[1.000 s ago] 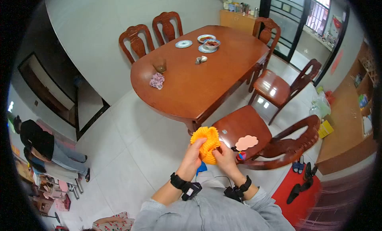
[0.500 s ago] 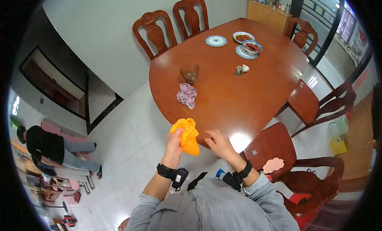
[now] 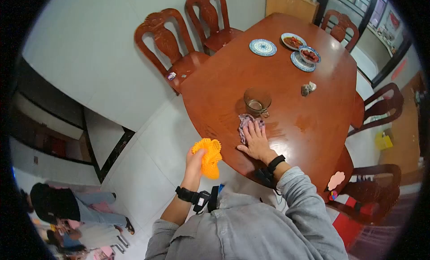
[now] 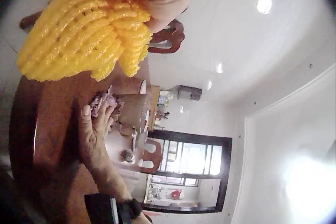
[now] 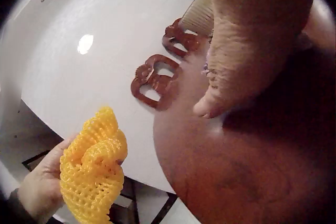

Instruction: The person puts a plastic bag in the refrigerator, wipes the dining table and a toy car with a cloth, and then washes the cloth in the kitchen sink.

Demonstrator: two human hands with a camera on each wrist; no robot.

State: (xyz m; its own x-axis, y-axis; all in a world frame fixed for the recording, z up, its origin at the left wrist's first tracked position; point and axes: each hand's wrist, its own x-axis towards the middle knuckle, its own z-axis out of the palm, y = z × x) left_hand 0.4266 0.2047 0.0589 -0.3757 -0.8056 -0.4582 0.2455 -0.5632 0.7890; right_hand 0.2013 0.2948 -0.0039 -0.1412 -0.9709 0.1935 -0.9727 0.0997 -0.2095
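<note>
My left hand (image 3: 194, 165) grips a crumpled yellow foam fruit net (image 3: 210, 159) off the table's near left edge. In the left wrist view the net (image 4: 79, 37) shows its ribbed mesh, bunched under the fingers. My right hand (image 3: 258, 142) lies on the table with fingers extended over a crumpled purple cloth (image 3: 244, 123), partly covering it. Just beyond the fingertips stands a brownish see-through glass cup (image 3: 257, 102) with a handle. The right wrist view shows the right thumb (image 5: 207, 109) close to the tabletop; the rest of the cloth is mostly hidden there.
Farther along the wooden table (image 3: 224, 90) are a blue-patterned plate (image 3: 263, 48), a dish of food (image 3: 293, 41), a bowl of food (image 3: 310, 55) on a saucer, and a small crumpled item (image 3: 308, 88). Wooden chairs surround it. A person (image 3: 56, 204) stands at left.
My right hand has let go of the yellow net and moved right and forward onto the purple cloth. The left hand keeps the net. The view has shifted closer to the table.
</note>
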